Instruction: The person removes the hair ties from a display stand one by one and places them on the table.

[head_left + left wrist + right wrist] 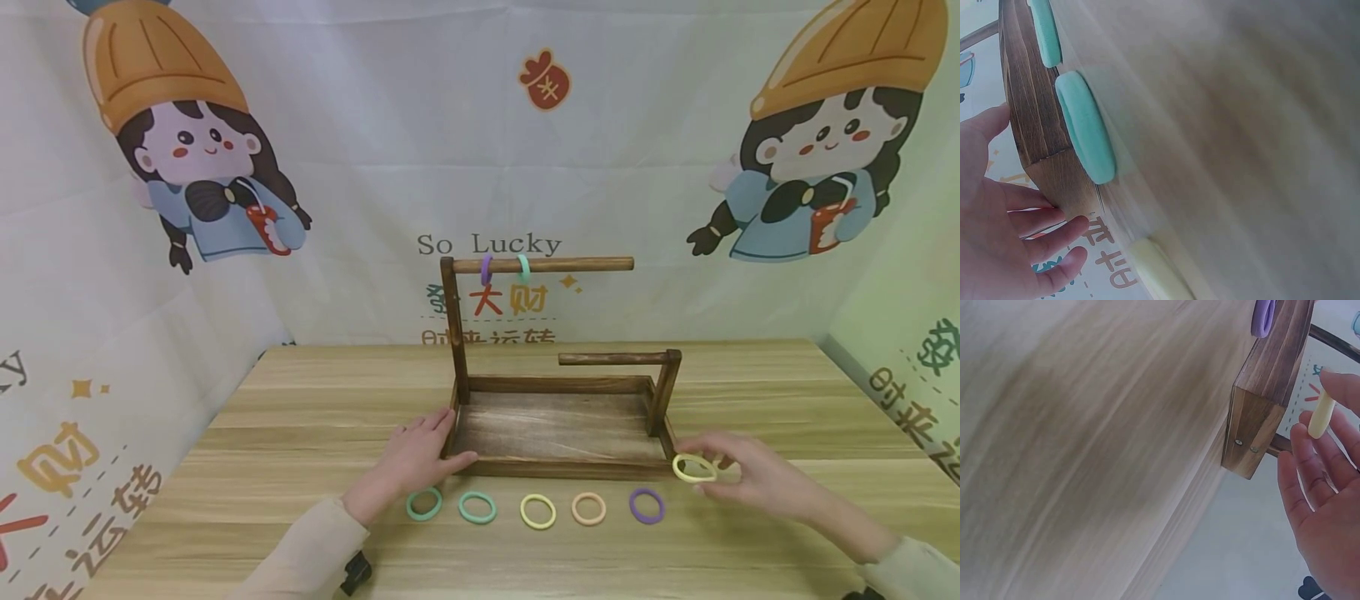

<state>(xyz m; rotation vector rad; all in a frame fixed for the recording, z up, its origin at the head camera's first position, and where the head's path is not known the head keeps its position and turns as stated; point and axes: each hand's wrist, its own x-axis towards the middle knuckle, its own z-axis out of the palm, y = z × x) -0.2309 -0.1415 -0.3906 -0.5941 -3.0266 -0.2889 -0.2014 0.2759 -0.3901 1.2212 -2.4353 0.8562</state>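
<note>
My right hand (742, 471) pinches a yellow hair tie (694, 468) between thumb and fingers, beside the right front corner of a dark wooden rack (555, 468). In the right wrist view the yellow ring (1322, 415) appears edge-on. My left hand (420, 454) rests against the rack's left end, fingers extended along its side and thumb near the front edge; the left wrist view shows the hand (1016, 219) touching the wood. On the upper bar (577, 265) hang a purple hair tie (487, 270) and a mint one (523, 268). The lower bar (611, 359) carries none.
In front of the rack lies a row of hair ties on the wooden table (285, 467): two mint ones (423, 504) (477, 507), a yellow (538, 512), a peach (588, 508) and a purple (647, 506). A printed cloth (390, 167) hangs behind and at the sides.
</note>
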